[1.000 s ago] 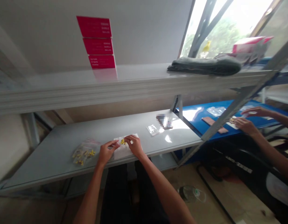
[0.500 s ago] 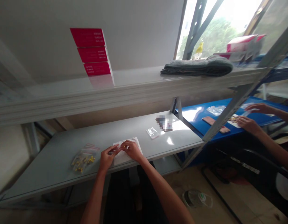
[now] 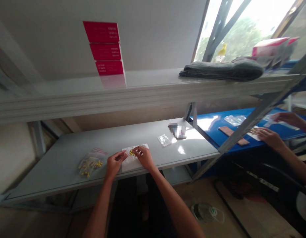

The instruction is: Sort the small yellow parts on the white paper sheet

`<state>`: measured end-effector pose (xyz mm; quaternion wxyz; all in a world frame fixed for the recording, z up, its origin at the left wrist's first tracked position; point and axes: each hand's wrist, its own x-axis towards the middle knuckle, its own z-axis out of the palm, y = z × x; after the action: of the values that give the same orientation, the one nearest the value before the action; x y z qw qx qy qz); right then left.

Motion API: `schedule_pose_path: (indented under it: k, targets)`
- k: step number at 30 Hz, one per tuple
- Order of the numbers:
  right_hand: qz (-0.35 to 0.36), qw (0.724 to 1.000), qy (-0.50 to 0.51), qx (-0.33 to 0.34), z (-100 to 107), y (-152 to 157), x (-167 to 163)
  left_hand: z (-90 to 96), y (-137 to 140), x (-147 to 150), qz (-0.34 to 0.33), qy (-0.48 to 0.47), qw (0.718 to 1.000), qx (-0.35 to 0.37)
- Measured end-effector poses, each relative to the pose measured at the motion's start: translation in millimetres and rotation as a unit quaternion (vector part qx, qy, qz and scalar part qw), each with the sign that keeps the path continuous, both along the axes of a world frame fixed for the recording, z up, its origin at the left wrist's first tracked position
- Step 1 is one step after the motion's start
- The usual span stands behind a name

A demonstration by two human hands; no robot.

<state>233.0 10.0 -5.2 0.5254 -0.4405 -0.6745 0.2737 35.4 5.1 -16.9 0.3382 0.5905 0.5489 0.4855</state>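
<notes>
I log fingertip handling, the yellow pieces [image 3: 131, 152] lying on the white sheet [image 3: 130, 164] at twelve o'clock between left hand [image 3: 114, 164] and right hand [image 3: 144, 157], fingers curled, whether gripping I cannot tell; next move, I judge, calls for a light pinch.

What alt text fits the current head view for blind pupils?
A person's left hand and right hand are at small yellow pieces on a white sheet. More yellow pieces in plastic bags lie to the left; red boxes are stacked on a shelf.

hands [image 3: 144, 156] over white sheet [image 3: 129, 166] | yellow pieces [image 3: 131, 152] between them | red boxes [image 3: 105, 51] stacked above
</notes>
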Motion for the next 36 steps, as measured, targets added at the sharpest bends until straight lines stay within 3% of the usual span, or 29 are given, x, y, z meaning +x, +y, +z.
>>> schedule_pose_path:
  k: [3, 13, 15, 18, 20, 23, 28, 32, 36]
  targets:
    - [0.049, 0.999, -0.004, -0.003, 4.6, -3.3, 0.3, 4.3, -1.8, 2.6, -0.02, 0.009, 1.0, 0.006]
    - [0.097, 0.993, -0.066, 0.03, 8.4, -1.0, 0.6, 9.0, -1.7, 4.0, -0.046, -0.031, 0.998, 0.009]
    - [0.076, 0.994, -0.062, 0.037, 8.5, -1.2, 1.7, 6.3, -1.1, 2.8, -0.02, -0.088, 0.996, 0.01]
    - [-0.019, 0.998, -0.055, 0.034, 3.3, 0.5, 2.6, 2.2, 0.0, 0.4, 0.023, -0.187, 0.982, 0.008]
    - [-0.067, 0.993, -0.091, 0.027, -2.5, 2.5, 1.8, 0.5, 0.6, -0.6, 0.044, -0.232, 0.972, 0.012]
    - [-0.075, 0.981, -0.178, 0.023, -10.3, 4.9, -0.8, 0.6, 0.7, -0.4, 0.061, -0.261, 0.963, 0.022]
    - [-0.063, 0.972, -0.225, 0.037, -11.8, 5.6, -2.9, 3.7, -1.8, 2.0, 0.034, -0.206, 0.978, 0.006]
    - [-0.042, 0.989, -0.136, 0.029, -4.2, 3.9, -0.7, 5.9, -3.5, 4.0, -0.012, -0.111, 0.994, -0.011]
    - [0.034, 0.998, -0.049, 0.013, 1.3, 2.0, 0.7, 9.6, -3.6, 6.5, -0.048, -0.048, 0.998, -0.005]
